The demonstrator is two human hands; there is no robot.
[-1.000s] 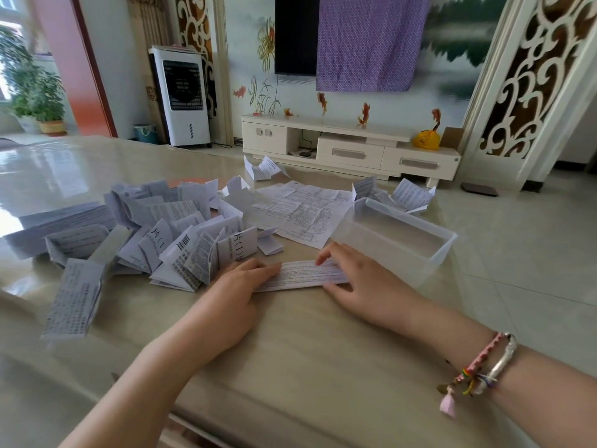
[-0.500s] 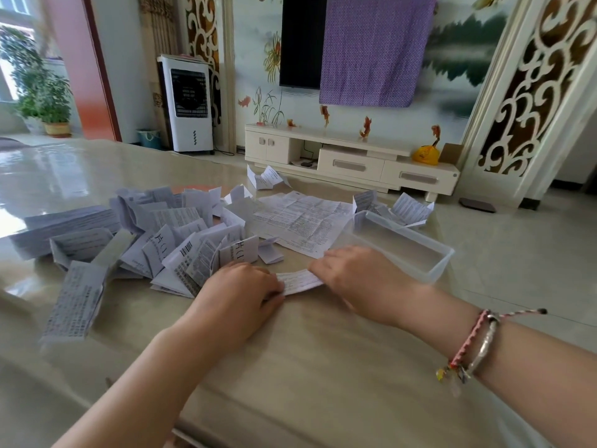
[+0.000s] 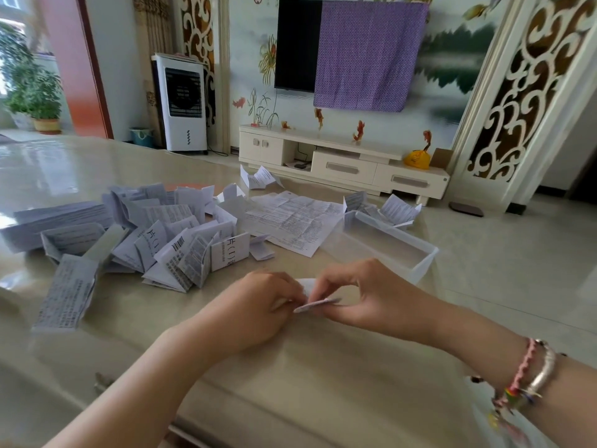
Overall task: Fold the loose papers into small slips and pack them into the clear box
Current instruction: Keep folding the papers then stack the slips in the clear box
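**Folded slip pinched between both hands, just short of the clear box**

Clear box (image 3: 392, 245) on the glossy table (image 3: 290, 376), open at the top, nothing visible inside through its walls; only pale floor and table tone showing through. Near corner of box just beyond the right hand (image 3: 371, 295), not touching it as far as can be told.

In front of the box: left hand (image 3: 258, 305) and right hand brought together, fingertips of each curled onto a small folded slip (image 3: 315, 305). Slip held slightly above the table, seen nearly edge-on; a white flap of it sticking up behind the fingers. Number of folds not readable. Print on slip too small to make out.

Left of the box: one large creased sheet (image 3: 292, 221) lying flat and unfolded, its right edge up against the box wall. Farther left of the box: a heap of folded papers (image 3: 155, 234), some standing tented, some flat, overlapping so that no count is possible. Behind the box: a few more crumpled folded pieces (image 3: 394, 210), partly hidden by the box rim. One more folded piece (image 3: 258, 179) alone at the far table edge, behind and left of the box.

Bracelets (image 3: 529, 379) on the right wrist. Both forearms cut off by the bottom edge. Text on all papers blurred beyond a few large characters.
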